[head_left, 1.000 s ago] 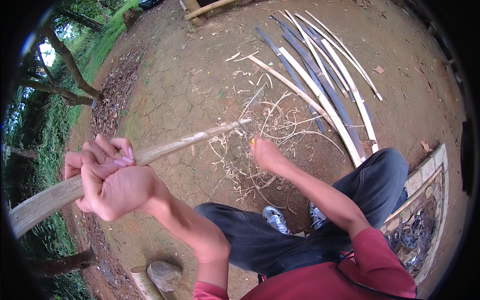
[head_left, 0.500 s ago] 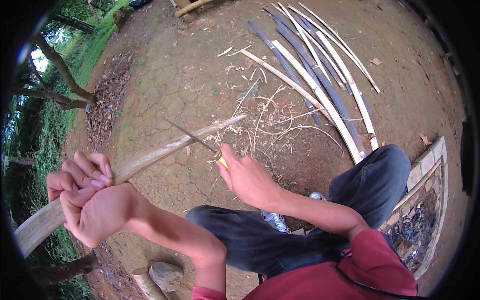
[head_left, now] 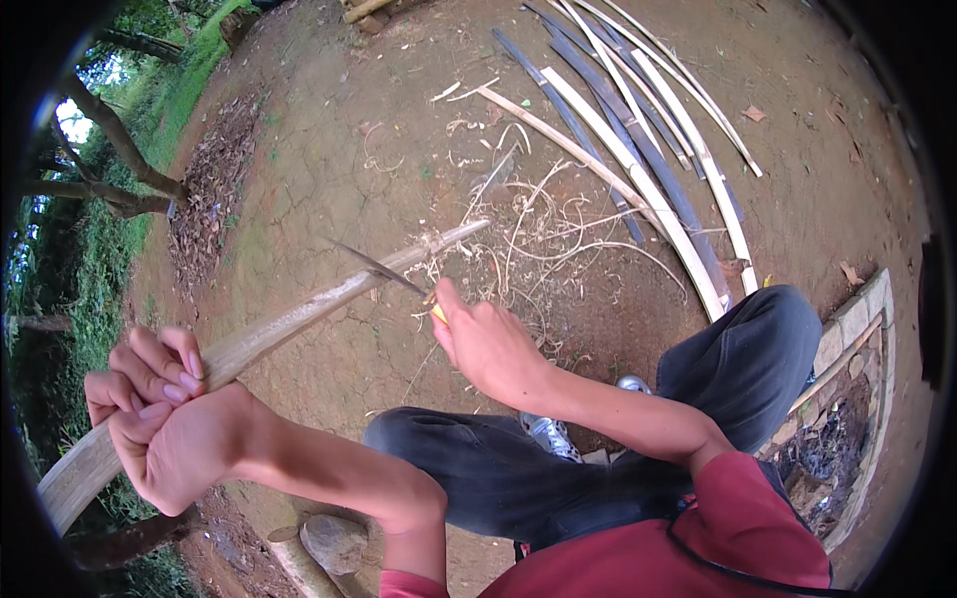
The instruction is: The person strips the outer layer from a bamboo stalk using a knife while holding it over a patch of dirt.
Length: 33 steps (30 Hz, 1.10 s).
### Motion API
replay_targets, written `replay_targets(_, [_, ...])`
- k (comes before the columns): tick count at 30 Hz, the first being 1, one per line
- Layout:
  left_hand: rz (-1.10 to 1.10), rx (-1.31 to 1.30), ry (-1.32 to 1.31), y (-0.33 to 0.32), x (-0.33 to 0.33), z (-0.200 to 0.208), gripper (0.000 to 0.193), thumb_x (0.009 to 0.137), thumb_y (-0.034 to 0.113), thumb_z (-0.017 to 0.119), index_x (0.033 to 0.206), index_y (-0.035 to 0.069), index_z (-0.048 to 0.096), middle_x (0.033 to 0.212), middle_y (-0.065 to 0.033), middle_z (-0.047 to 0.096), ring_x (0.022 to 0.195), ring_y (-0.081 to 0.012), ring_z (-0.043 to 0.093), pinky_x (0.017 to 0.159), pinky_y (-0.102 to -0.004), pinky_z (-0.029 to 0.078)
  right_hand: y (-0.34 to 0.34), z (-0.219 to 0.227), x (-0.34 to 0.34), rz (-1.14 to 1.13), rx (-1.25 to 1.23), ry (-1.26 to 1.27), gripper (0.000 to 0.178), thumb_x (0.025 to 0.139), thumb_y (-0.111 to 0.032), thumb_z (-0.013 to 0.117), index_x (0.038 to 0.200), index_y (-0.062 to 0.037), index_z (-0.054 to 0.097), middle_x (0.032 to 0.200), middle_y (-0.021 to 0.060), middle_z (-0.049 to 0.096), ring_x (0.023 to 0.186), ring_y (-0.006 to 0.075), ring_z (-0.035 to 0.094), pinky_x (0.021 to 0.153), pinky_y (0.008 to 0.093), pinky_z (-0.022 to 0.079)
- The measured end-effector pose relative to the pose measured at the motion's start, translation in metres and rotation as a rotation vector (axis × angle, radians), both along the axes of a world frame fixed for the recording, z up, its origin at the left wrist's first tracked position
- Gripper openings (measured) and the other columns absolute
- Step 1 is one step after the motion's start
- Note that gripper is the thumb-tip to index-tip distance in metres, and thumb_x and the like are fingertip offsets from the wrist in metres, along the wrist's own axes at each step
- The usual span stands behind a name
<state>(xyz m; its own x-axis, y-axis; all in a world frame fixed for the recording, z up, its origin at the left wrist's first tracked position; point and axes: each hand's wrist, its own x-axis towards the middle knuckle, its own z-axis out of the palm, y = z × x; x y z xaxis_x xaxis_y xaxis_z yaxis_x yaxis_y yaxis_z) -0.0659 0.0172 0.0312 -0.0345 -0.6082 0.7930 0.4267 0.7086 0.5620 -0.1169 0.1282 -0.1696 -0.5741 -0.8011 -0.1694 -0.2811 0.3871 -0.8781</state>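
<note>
1. Pale wood fills the left hand (head_left: pixel 171 424), palm side up: its fingers are curled tightly round the thick part of a long, tapering stick (head_left: pixel 289 327).
2. The stick is held above the dirt ground (head_left: pixel 299 189); its long axis slants from near left, beyond the left wrist, to a thin end farther forward and to the right.
3. The right hand (head_left: pixel 493 351) is just on the near side of that thin end, and closer to it than the left hand; its fingers are clenched round the yellow handle of a knife (head_left: pixel 385 271).
4. The knife points forward and leftward, its blade crossing the stick's axis nearer the thin end than the left hand; the point juts past the far side. Whether the edge bites into the wood, I cannot tell.
5. Beyond the right hand, curled shavings (head_left: pixel 533 239) lie scattered on the ground.
6. Farther off to the right, pale and dark bamboo strips (head_left: pixel 643 187) lie loosely fanned, their near ends close to the right knee (head_left: pixel 778 319).
</note>
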Motion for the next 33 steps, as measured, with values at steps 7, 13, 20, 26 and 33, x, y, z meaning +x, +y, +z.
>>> replay_targets(7, [-0.200,0.056,0.021,0.003,-0.001,-0.002,0.013,0.052,0.001,0.037,0.060,0.008,0.030,0.049,-0.0050,0.022,0.042,-0.0122,0.019,0.038,-0.0249,0.022,-0.005,-0.123,-0.035,-0.144,0.042,0.131,0.022,0.092,-0.011,0.050,0.100,0.0090,0.045,0.061,0.0247,0.060,0.060,0.0397,0.064,0.055,0.0494,0.050])
replay_targets(13, [-0.106,0.017,-0.013,0.005,0.000,0.000,0.013,0.051,0.002,0.038,0.060,0.007,0.029,0.048,-0.0058,0.024,0.041,-0.0129,0.020,0.037,-0.0253,0.024,0.002,-0.018,-0.020,-0.126,-0.100,-0.023,0.023,0.093,-0.012,0.049,0.101,0.0086,0.046,0.058,0.0223,0.059,0.057,0.0388,0.063,0.053,0.0485,0.050])
replay_targets(20, [-0.174,0.006,-0.033,0.006,0.006,-0.001,0.009,0.056,0.005,0.038,0.062,0.007,0.031,0.047,-0.0054,0.024,0.041,-0.0125,0.021,0.035,-0.0244,0.023,-0.021,-0.137,-0.025,-0.210,0.211,-0.035,0.025,0.088,-0.010,0.052,0.107,0.0052,0.049,0.074,0.0240,0.062,0.073,0.0378,0.066,0.062,0.0459,0.054])
replay_targets(26, [-0.146,-0.046,-0.017,-0.009,0.002,-0.006,0.005,0.071,0.006,0.039,0.070,0.007,0.034,0.052,-0.0022,0.027,0.044,-0.0098,0.024,0.037,-0.0220,0.025,0.011,-0.252,-0.036,-0.316,0.388,-0.124,0.027,0.089,-0.015,0.051,0.107,0.0048,0.054,0.097,0.0305,0.062,0.091,0.0429,0.062,0.078,0.0489,0.050])
replay_targets(33, [-0.263,0.094,-0.014,-0.025,-0.010,-0.004,0.013,0.054,0.002,0.038,0.064,0.008,0.031,0.051,-0.0023,0.026,0.043,-0.0110,0.022,0.038,-0.0223,0.023,-0.023,-0.158,-0.058,-0.463,-0.267,-0.107,0.046,0.086,-0.026,0.064,0.114,0.0085,0.049,0.067,0.0063,0.055,0.051,0.0133,0.052,0.044,0.0271,0.042])
